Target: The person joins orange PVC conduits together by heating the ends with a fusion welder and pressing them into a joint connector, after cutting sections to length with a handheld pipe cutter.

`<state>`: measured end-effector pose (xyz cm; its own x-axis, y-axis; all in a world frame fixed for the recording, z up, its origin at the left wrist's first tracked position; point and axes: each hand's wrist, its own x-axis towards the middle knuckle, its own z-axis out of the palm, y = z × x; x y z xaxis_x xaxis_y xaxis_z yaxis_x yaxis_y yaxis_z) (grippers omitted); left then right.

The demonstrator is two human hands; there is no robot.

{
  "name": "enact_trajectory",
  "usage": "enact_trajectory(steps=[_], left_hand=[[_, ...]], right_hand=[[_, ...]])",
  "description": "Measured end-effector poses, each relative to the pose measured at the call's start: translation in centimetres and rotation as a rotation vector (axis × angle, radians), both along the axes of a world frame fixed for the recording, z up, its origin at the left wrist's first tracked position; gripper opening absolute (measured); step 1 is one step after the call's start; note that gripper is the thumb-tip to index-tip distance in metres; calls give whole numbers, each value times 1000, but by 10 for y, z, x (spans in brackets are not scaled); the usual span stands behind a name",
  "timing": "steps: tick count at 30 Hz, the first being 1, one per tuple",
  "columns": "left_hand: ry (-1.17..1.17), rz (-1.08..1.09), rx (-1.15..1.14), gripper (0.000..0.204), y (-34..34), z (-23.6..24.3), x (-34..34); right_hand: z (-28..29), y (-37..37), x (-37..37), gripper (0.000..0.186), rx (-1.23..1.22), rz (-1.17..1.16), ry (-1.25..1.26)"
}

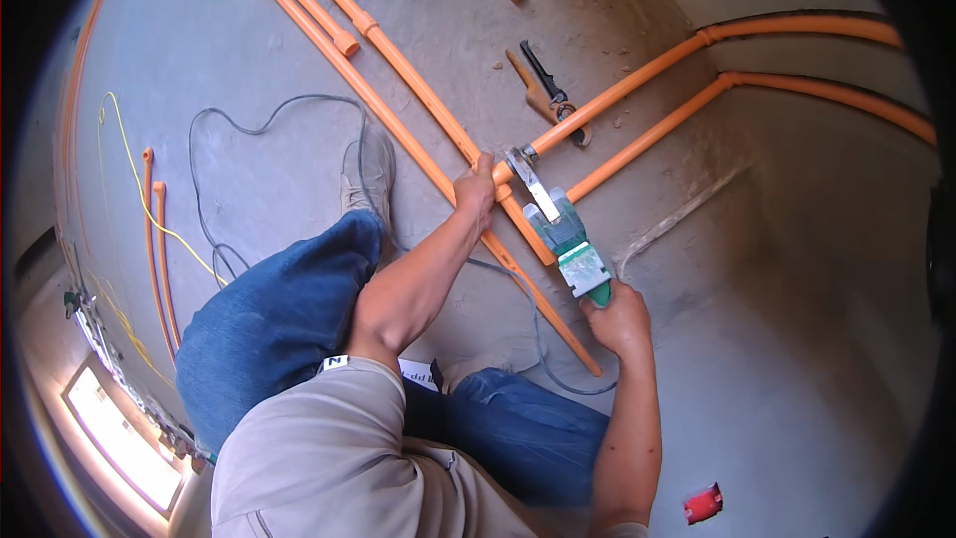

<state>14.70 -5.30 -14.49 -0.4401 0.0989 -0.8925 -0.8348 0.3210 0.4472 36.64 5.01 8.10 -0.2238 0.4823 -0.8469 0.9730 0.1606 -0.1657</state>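
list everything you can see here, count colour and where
orange pipes: several, orange, lying across the concrete floor, some joined with fittings; two more run along the right wall
pipe welding tool: one, green body with metal blade, at the pipe joint in the centre
pipe cutter: one, black and orange, on the floor above the joint
grey cable: one, looping on the floor at left
yellow cord: one, far left
red object: one, small, lower right floor
shoe: one, grey, centre left
jeans: blue, lower centre
left hand: gripping an orange pipe end
right hand: holding the tool handle
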Motion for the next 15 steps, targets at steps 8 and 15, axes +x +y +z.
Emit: enact_trajectory(steps=[8, 15], left_hand=[[39, -6, -50, 56, 4, 7, 2], [21, 47, 24, 50, 9, 24, 3]], right_hand=[[-2, 3, 3, 37, 7, 14, 35], [-1, 3, 4, 39, 0, 34, 33]])
